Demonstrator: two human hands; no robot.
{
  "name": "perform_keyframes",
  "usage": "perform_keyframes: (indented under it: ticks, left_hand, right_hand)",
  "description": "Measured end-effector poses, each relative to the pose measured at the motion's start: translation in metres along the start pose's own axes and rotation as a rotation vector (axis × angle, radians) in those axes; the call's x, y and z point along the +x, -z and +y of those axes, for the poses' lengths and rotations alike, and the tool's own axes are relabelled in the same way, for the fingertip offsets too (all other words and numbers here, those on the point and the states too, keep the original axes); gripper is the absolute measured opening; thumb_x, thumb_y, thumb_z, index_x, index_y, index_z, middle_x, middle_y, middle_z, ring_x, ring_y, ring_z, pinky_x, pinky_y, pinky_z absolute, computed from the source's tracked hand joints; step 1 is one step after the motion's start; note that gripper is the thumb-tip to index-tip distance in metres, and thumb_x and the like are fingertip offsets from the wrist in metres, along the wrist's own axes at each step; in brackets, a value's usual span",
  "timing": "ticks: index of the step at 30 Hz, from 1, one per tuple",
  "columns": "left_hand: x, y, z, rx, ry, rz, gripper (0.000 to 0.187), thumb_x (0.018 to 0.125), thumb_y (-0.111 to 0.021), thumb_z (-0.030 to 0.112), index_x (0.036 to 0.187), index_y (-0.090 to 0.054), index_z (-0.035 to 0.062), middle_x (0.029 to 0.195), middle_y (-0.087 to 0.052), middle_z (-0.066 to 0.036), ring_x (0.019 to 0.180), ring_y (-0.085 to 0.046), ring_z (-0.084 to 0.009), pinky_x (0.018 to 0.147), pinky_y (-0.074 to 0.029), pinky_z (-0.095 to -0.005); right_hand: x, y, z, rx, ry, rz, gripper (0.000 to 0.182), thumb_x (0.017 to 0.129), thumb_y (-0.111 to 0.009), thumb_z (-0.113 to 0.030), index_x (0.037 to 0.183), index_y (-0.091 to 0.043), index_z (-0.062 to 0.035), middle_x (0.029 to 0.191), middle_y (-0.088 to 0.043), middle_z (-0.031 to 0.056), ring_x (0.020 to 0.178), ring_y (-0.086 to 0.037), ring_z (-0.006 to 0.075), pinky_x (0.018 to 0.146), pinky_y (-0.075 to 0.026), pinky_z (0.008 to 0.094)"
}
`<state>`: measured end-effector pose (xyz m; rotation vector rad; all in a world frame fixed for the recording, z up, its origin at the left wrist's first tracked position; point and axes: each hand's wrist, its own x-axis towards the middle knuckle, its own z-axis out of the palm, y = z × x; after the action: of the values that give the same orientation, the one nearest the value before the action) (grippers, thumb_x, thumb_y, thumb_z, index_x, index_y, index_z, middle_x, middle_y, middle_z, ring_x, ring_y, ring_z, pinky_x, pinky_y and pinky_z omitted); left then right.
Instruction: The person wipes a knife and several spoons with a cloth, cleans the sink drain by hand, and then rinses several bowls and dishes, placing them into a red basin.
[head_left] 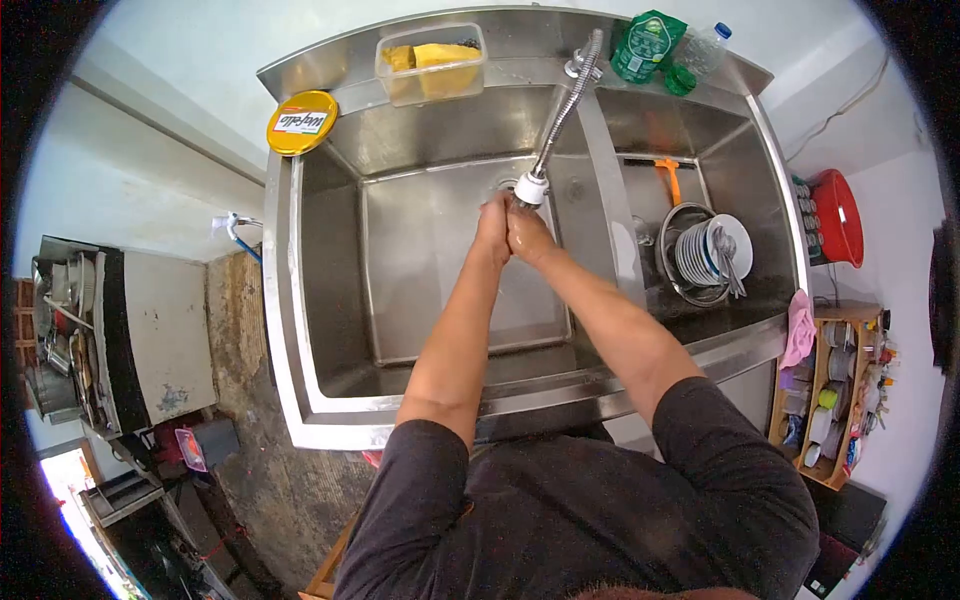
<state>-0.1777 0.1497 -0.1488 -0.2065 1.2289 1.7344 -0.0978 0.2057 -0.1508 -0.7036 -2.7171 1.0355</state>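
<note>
Apparently mid-rinse, the person's left hand [491,228] and right hand [528,233] meet at the white cylindrical plastic nozzle [531,190] over the large rectangular steel basin [420,290], fingers too hidden to tell, and moving them calls for clearing it.

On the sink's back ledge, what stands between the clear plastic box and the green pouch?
The faucet with the flexible metal neck stands between them; the head view shows it.

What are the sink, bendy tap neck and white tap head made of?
Sink: satin metal, likely stainless steel, given its grey sheen. Tap neck: shiny metal, perhaps chromed, with ribbed highlights. White tap head: smooth, probably plastic, being opaque and evenly coloured.
</note>
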Motion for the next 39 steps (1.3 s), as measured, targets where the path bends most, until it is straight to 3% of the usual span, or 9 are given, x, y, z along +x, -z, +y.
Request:
perform_keyframes:
  ticks: [2, 5, 9, 12, 16, 20, 30, 34, 39]
  left_hand:
    - [-0.011, -0.009, 0.008, -0.075, 0.087, -0.18, 0.05, 0.092, -0.05, 0.035, 0.118, -0.06, -0.0059, 0.109, -0.065, -0.014, 0.101, -0.063, -0.0281, 0.085, -0.05, -0.0408]
    - [-0.022, -0.024, -0.011, 0.339, -0.068, 0.073, 0.042, 0.097, -0.041, 0.034, 0.105, -0.059, -0.0028, 0.103, -0.066, -0.015, 0.087, -0.063, -0.0274, 0.082, -0.049, -0.0425]
    - [0.01, 0.0, -0.028, 0.952, -0.494, 0.123, 0.049, 0.098, -0.036, 0.035, 0.115, -0.057, -0.0065, 0.11, -0.064, -0.025, 0.102, -0.06, -0.0372, 0.089, -0.046, -0.0455]
    - [-0.003, -0.003, -0.005, 0.897, -0.474, 0.328, 0.041, 0.095, -0.046, 0.03, 0.114, -0.056, -0.0044, 0.121, -0.056, -0.03, 0.123, -0.044, -0.0478, 0.109, -0.031, -0.0414]
    - [-0.03, -0.024, -0.031, 0.594, -0.148, 0.035, 0.061, 0.101, -0.034, 0.044, 0.132, -0.049, -0.0061, 0.126, -0.056, -0.025, 0.125, -0.048, -0.0352, 0.11, -0.031, -0.0388]
    - [-0.058, -0.023, 0.011, 0.328, -0.019, -0.01, 0.073, 0.101, -0.028, 0.053, 0.147, -0.036, -0.0025, 0.144, -0.045, -0.025, 0.133, -0.044, -0.0339, 0.109, -0.034, -0.0396]
    - [0.006, 0.025, -0.021, 0.289, -0.23, 0.052, 0.068, 0.097, -0.042, 0.058, 0.119, -0.061, -0.0038, 0.107, -0.066, -0.018, 0.098, -0.061, -0.0275, 0.086, -0.048, -0.0381]
    - [-0.021, 0.03, 0.009, 0.79, -0.095, -0.256, 0.052, 0.096, -0.045, 0.046, 0.114, -0.067, 0.002, 0.094, -0.071, -0.014, 0.087, -0.065, -0.03, 0.084, -0.05, -0.0394]
    - [-0.037, 0.055, 0.016, 1.362, -0.376, -0.157, 0.05, 0.095, -0.05, 0.047, 0.113, -0.07, 0.0047, 0.114, -0.066, -0.024, 0.106, -0.064, -0.0387, 0.094, -0.048, -0.0404]
  right_hand:
    - [0.003, 0.002, -0.006, 0.016, -0.032, 0.03, 0.03, 0.09, -0.057, -0.026, 0.105, -0.063, -0.0013, 0.103, -0.065, 0.0284, 0.097, -0.065, 0.039, 0.079, -0.051, 0.0466]
    - [0.007, -0.01, -0.011, 0.931, -0.532, 0.527, 0.026, 0.092, -0.055, -0.027, 0.095, -0.063, -0.0031, 0.091, -0.067, 0.0166, 0.086, -0.065, 0.0302, 0.076, -0.052, 0.0431]
    - [0.029, -0.066, 0.049, 1.663, -0.741, 0.174, 0.029, 0.095, -0.049, -0.031, 0.101, -0.061, -0.0055, 0.093, -0.065, 0.0098, 0.084, -0.064, 0.0261, 0.076, -0.053, 0.0426]
    - [0.005, -0.015, -0.038, 1.773, -0.624, 0.135, 0.03, 0.097, -0.045, -0.032, 0.104, -0.06, -0.0074, 0.094, -0.064, 0.0107, 0.085, -0.063, 0.0254, 0.074, -0.053, 0.0426]
    - [0.011, 0.015, -0.016, 1.32, -0.96, 0.221, 0.035, 0.099, -0.043, -0.039, 0.108, -0.057, -0.0088, 0.094, -0.063, 0.0087, 0.087, -0.062, 0.0262, 0.075, -0.051, 0.0432]
    - [0.006, -0.008, -0.009, 1.328, -0.912, 0.205, 0.043, 0.094, -0.049, -0.048, 0.107, -0.057, -0.0077, 0.093, -0.062, 0.0103, 0.085, -0.061, 0.0278, 0.075, -0.05, 0.045]
    - [-0.015, 0.003, -0.044, 1.28, -0.794, 0.123, 0.037, 0.1, -0.043, -0.036, 0.115, -0.055, -0.0051, 0.102, -0.062, 0.0081, 0.088, -0.059, 0.0223, 0.075, -0.049, 0.043]
    - [-0.022, 0.054, -0.003, 0.897, -0.456, -0.312, 0.039, 0.099, -0.053, -0.033, 0.121, -0.058, -0.0014, 0.102, -0.066, 0.0077, 0.095, -0.065, 0.0188, 0.085, -0.052, 0.0348]
    - [0.008, 0.161, -0.007, 0.483, -0.473, -0.416, 0.021, 0.093, -0.058, -0.013, 0.104, -0.063, 0.0039, 0.088, -0.068, 0.0136, 0.077, -0.072, 0.0251, 0.055, -0.058, 0.0317]
